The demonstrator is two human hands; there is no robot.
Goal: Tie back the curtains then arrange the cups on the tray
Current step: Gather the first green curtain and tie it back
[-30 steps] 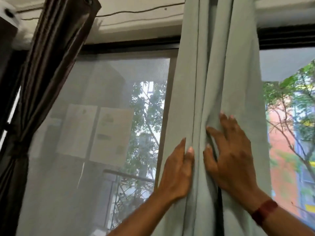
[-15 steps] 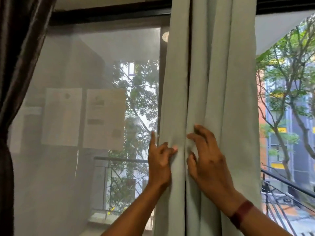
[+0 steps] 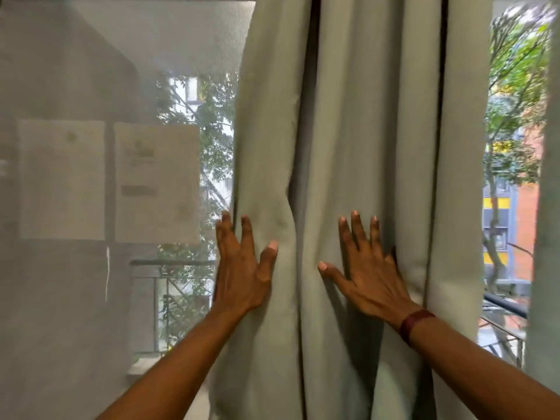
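Having let go of the pinched folds, the left hand [image 3: 242, 268] and right hand [image 3: 371, 275] now press flat on the curtain [image 3: 363, 116], grip released, so it likely needs gathering again before tying.

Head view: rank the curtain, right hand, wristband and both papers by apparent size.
1. Curtain
2. Left paper and right paper, about alike
3. Right hand, nearer the camera
4. Wristband
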